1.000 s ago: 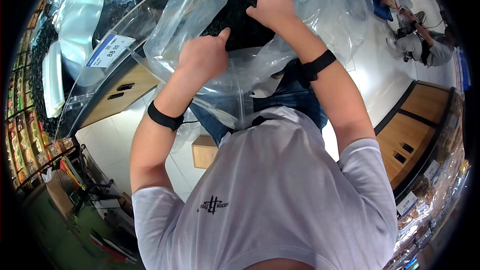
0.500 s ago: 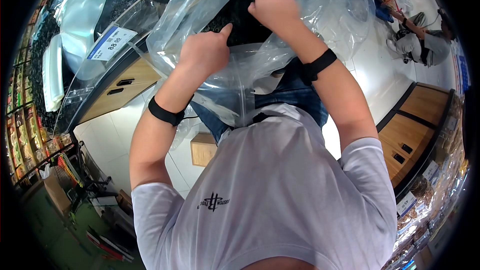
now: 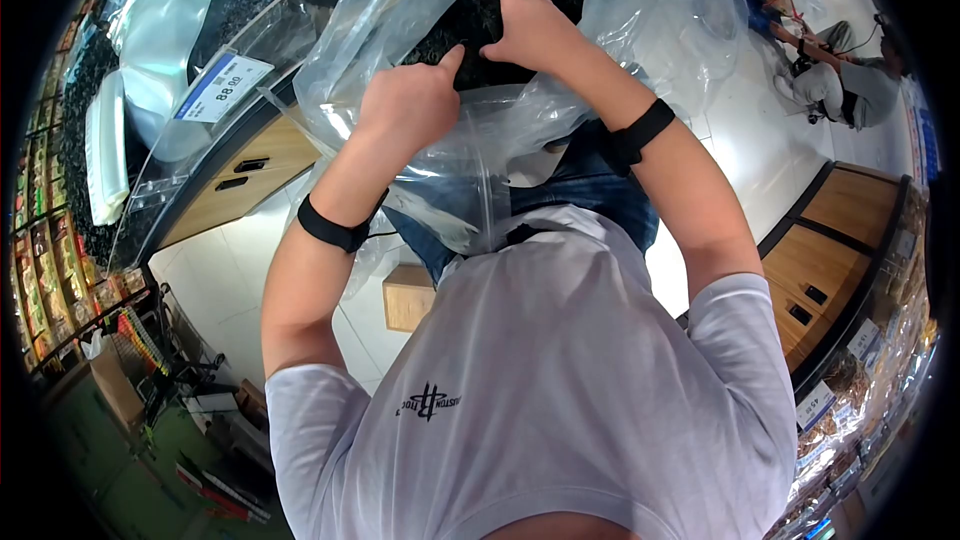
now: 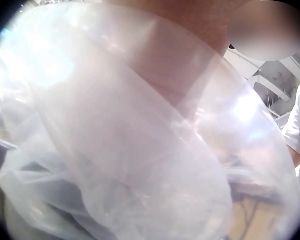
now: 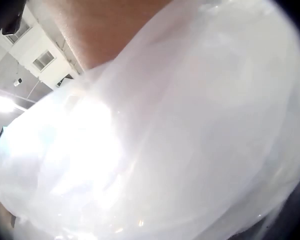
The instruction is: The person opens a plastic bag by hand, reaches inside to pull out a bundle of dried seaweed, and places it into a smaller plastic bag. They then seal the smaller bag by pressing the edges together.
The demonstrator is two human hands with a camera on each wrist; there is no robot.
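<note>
A large clear plastic bag [image 3: 385, 15] lies spread wide in front of the person, with dark, shredded dried stuff [image 3: 465, 25] showing in its mouth. At the near left rim of the bag, the left hand [image 3: 410, 105] is curled into a fist that grips the plastic, thumb pointing up. Over the dark stuff is the right hand [image 3: 530, 35], thumb and forefinger spread apart and nothing visible between them. In the left wrist view, cloudy plastic [image 4: 140, 150] covers most of the picture. Plastic [image 5: 190, 125] also fills the right wrist view, hiding the fingers.
To the left stands a display bin with a price tag [image 3: 223, 87] and a rolled clear bag [image 3: 105, 150]. Wooden cabinets [image 3: 810, 290] run along the right. Another person [image 3: 850, 85] crouches at the far right. A wooden box [image 3: 408, 298] sits on the floor.
The right hand has shifted slightly left and nearer the person, and its curled fingers have spread. The left hand has stayed nearly still at the bag.
</note>
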